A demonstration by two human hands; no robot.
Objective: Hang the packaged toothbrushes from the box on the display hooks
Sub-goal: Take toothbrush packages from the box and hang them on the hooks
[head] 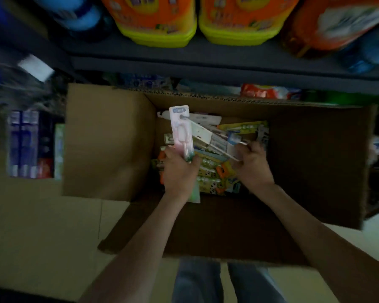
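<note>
- Standing on the pale floor (42, 226), an open cardboard box (304, 171) sits against the foot of a dark shelf (206, 66). Its left flap (107, 138) is folded outward, and its near flap reaches toward the person's legs (197, 281).
- Dark cardboard spreads right of the contents; whether it is flap or inner wall, cannot tell.
- The loose toothbrush packs (212, 173), yellow, green and orange, lie piled in the box's left part, directly beneath both hands.
- The left hand (179, 169) grips a pink toothbrush pack (181, 132) by its near end. The pack points away from the person, hang hole at the far end, raised above the pile.
- The right hand (252, 165) pinches a fanned bunch of white-and-blue packs (217, 141) at their near ends. Their far ends slant left and meet the pink pack.
- The hands are near each other, not touching.
- The shelf carries orange-and-yellow containers (155, 22) above the box, blurred.
- Boxed goods (26, 145) stand lower left, beyond the flap.
</note>
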